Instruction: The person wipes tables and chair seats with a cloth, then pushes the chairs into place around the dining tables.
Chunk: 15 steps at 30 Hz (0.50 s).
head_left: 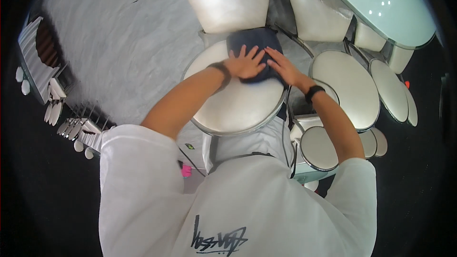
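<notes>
A folded dark blue cloth point(253, 39) lies at the far right part of a round white padded seat point(228, 112) with a shiny rim. My left hand point(246, 63) rests on it with the fingers spread, partly over the cloth's left side. Beside it, my right hand point(284, 70) lies along the cloth's right edge, fingers stretched out. The two hands nearly meet at the fingertips. Neither hand grips anything. Both wrists wear dark bands. Whether the cloth is a garment, I cannot tell.
A white chair back point(226, 2) stands just beyond the seat. More round white seats point(346, 88) and chairs line the right, next to a pale green glass tabletop point(385, 7). Grey floor point(128, 33) stretches to the left. A small pink thing point(186, 171) is low beside my body.
</notes>
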{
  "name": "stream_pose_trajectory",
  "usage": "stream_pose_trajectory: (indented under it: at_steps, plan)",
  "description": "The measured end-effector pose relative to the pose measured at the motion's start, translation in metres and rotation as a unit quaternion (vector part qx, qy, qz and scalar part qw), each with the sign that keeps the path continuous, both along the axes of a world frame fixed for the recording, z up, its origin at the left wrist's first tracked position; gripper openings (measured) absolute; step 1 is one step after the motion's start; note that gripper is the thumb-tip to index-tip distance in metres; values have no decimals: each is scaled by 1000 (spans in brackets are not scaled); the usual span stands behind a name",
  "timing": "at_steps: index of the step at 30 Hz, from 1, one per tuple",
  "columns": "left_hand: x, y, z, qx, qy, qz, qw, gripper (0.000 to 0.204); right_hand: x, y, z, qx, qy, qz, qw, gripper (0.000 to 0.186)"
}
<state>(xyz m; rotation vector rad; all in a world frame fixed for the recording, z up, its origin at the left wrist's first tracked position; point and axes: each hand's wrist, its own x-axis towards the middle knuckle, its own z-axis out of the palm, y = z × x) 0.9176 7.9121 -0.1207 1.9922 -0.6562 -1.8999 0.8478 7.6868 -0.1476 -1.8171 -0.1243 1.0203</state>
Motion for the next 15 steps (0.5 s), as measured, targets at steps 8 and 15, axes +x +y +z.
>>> stream_pose_trajectory:
  at_steps: [8, 15]
  plan:
    - [-3, 54, -75, -75, -77, -32, 994, 59, 35, 45, -48, -117, 125, 118, 978, 65]
    - [-22, 181, -87, -305, -181, -9, 935, 61, 63, 116, -16, -150, 45, 320, 934, 73]
